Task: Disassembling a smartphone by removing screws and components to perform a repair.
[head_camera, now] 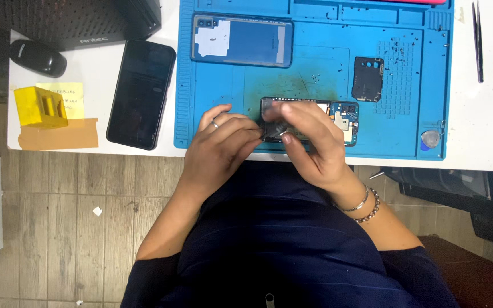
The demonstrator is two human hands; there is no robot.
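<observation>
The left hand [221,145] and the right hand [309,140] are seen nearest the camera, both placed on the opened phone [329,120], which lies flat on the near part of the blue work mat [218,85]. The phone's left end is covered by the fingers of both hands; whether it is gripped or only pressed cannot be told. A ring is worn on the left hand and bracelets [363,206] on the right wrist. Beyond the phone on the mat, a blue back cover [242,40] is laid. Right of the phone, a small black cover plate [367,78] rests on the mat. Left of the mat, a dark phone [141,94] lies on the white surface [475,131].
</observation>
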